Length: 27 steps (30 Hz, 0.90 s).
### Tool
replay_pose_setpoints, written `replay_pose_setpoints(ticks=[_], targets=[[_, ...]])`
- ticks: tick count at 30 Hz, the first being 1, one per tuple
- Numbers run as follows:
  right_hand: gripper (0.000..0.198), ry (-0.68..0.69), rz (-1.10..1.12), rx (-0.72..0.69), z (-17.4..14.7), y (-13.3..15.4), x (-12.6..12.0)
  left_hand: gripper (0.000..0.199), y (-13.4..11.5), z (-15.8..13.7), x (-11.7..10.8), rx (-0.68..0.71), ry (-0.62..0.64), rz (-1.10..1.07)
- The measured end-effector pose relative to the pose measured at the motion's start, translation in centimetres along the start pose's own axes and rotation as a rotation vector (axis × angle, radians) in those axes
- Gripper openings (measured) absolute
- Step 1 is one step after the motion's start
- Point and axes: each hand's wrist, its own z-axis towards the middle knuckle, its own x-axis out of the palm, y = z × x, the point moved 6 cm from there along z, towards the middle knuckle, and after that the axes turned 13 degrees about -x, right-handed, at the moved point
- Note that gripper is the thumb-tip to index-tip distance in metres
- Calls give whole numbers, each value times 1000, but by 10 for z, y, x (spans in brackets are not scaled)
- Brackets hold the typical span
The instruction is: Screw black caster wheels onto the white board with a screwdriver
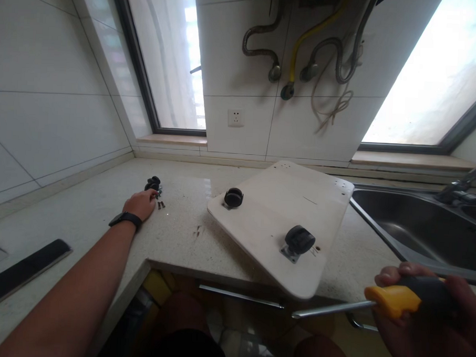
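Head view: two casters (pixel 233 198) on the board (pixel 271 222), far corners bare; right hand (pixel 397 335) grips a screwdriver (pixel 394 299), left hand (pixel 141 205), hold unclear, beside loose screws (pixel 161 204).

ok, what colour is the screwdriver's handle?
The handle is yellow and dark grey or black, head view.

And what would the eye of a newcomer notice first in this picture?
Probably the white board on the counter, bearing two black casters. Next, the yellow-and-black screwdriver in the right hand, lower right. Left of the board, the left hand is beside loose screws.
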Motion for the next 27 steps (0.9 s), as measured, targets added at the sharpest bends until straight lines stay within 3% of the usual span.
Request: replay_pose_setpoints(ticks=[4, 11, 19, 27], targets=[[39, -38, -63, 69, 0, -3, -8, 44, -4, 5, 5, 21, 11, 30], [40, 2, -102, 69, -2, -4, -2, 44, -3, 4, 8, 41, 24, 57], [31, -59, -141, 61, -9, -3, 5, 39, -7, -2, 1, 21, 9, 54], [37, -65, -149, 65, -7, -3, -2, 38, -12, -9, -10, 18, 4, -44]])
